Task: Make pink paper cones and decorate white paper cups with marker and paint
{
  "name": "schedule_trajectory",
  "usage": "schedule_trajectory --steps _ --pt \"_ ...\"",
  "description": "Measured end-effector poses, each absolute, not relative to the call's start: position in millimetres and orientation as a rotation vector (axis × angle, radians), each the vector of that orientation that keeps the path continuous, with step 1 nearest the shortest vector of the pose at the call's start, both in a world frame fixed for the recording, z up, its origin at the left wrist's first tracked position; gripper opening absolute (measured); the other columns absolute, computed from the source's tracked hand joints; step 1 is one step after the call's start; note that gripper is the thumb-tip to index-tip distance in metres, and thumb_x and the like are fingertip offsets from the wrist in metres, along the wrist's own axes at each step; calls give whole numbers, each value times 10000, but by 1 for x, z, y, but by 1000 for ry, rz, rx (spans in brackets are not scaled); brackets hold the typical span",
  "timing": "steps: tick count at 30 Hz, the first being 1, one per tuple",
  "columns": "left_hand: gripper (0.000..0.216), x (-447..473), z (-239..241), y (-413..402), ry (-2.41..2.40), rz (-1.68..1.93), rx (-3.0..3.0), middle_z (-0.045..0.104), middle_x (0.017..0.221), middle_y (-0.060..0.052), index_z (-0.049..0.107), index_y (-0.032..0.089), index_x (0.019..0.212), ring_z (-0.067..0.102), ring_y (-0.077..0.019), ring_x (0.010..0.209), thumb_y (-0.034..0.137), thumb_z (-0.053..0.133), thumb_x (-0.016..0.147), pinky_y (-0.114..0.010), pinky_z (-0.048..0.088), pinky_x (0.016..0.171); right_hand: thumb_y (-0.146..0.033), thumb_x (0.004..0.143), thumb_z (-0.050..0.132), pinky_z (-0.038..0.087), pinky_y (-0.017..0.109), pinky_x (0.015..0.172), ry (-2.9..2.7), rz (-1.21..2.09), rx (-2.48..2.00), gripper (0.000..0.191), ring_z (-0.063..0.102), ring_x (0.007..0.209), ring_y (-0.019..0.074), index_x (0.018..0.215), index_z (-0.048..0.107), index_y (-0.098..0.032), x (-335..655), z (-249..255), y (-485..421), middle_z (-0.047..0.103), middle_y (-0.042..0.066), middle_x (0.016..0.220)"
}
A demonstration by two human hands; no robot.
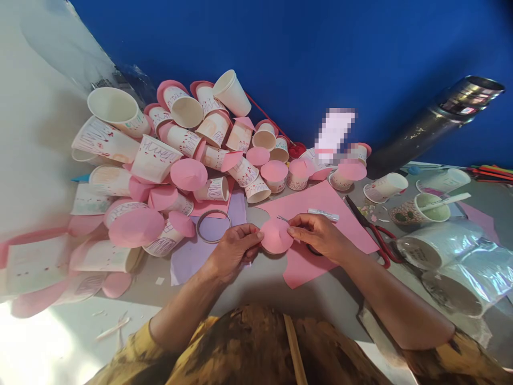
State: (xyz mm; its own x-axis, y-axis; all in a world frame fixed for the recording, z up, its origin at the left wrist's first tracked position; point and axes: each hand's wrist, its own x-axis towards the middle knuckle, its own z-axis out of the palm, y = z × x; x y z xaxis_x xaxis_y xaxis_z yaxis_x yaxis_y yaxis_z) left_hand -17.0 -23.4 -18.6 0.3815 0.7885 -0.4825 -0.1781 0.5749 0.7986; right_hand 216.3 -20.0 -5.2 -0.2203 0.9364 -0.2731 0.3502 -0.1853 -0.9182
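Note:
A shallow pink paper cone [276,236] is held between my two hands, its point facing up. My left hand [236,248] pinches its left edge with thumb and fingertips. My right hand [318,234] grips the right edge, fingers closed. A thin metal tip [282,218] pokes out by the right fingers and a dark loop [313,250] shows under the palm; they look like small scissors in that hand, mostly covered. Beneath lies a cut sheet of pink paper [340,214], with a white glue tube [323,215] on it beyond my right hand.
Paper cups with pink cones [188,175] are heaped at left and back. A tape roll [214,226] rests on purple paper [182,263]. To the right are red-handled scissors [379,235], a cup with a stick [430,207], wrapped cups [476,272] and a dark flask [433,123].

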Motion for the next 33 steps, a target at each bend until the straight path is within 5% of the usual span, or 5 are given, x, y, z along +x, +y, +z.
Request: schedule_trajectory --steps 20,27,33 --pt "439 -16 -23 -24 973 707 706 463 436 77 592 174 742 322 -52 399 490 895 704 -193 207 415 -529 763 756 383 299 645 -1483 1460 -1494 352 510 688 162 826 706 -187 217 -8 -19 607 -1 738" --pt "456 -18 -20 -24 977 684 699 452 440 82 582 182 750 303 -46 398 526 879 711 -184 213 411 -687 807 703 341 292 620 -1403 1505 -1456 500 444 661 140 763 658 -191 220 -8 -18 549 -18 720" --pt "500 -16 -18 -22 992 693 731 437 437 87 563 181 732 275 -31 396 542 904 670 -162 158 390 -603 781 763 348 294 643 -1420 1540 -1440 424 473 684 146 816 701 -185 218 -10 -19 585 -14 732"
